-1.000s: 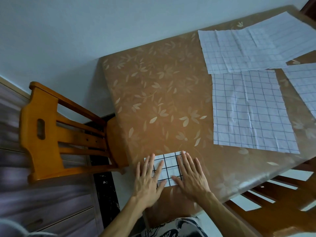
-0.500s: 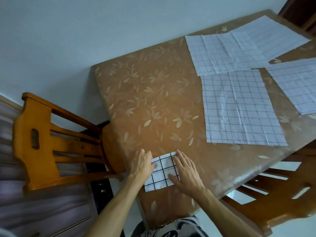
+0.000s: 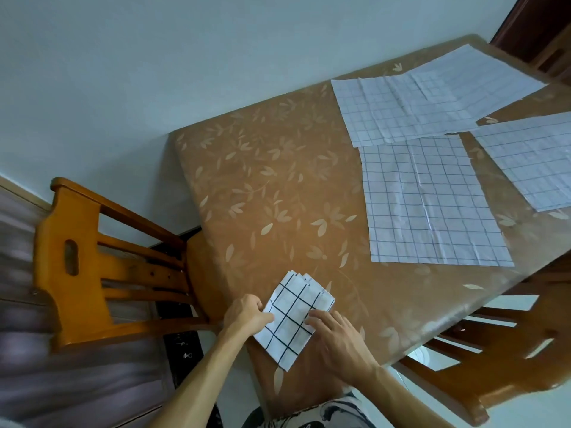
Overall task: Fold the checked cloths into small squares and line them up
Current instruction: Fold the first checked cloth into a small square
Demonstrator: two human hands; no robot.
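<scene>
A wooden chair [image 3: 102, 261] stands off the left edge of the table [image 3: 262, 186], its seat tucked against that side. Near the table's front left corner lies the folded cloth [image 3: 293, 316], a small checked square turned at an angle, with several layer edges fanned out at its far corner.

The left hand [image 3: 247, 315] is closed on the cloth's left edge, fingers curled in a pinch on the fabric. The right hand [image 3: 336, 338] lies open and flat, fingertips [image 3: 310, 319] pressing on the cloth's right side; it grips nothing.

The step in hand looks like squaring and placing this folded piece. To do it well, the flat hand should keep the layers pinned while the pinching hand tugs the stray edges flush, so the fanned corner closes up. Then turn the square until its sides run parallel to the table's front edge. It is best left close to the front left corner so a row can be built rightwards from it.

Further right, three open cloths await folding: one spread near the table's middle right [image 3: 432, 202], one beyond it toward the far edge [image 3: 417, 106], whose near edge overlaps it, and one at the right edge [image 3: 534, 162], partly cut off by the frame. Another chair [image 3: 494, 344] sits at the front right corner.
</scene>
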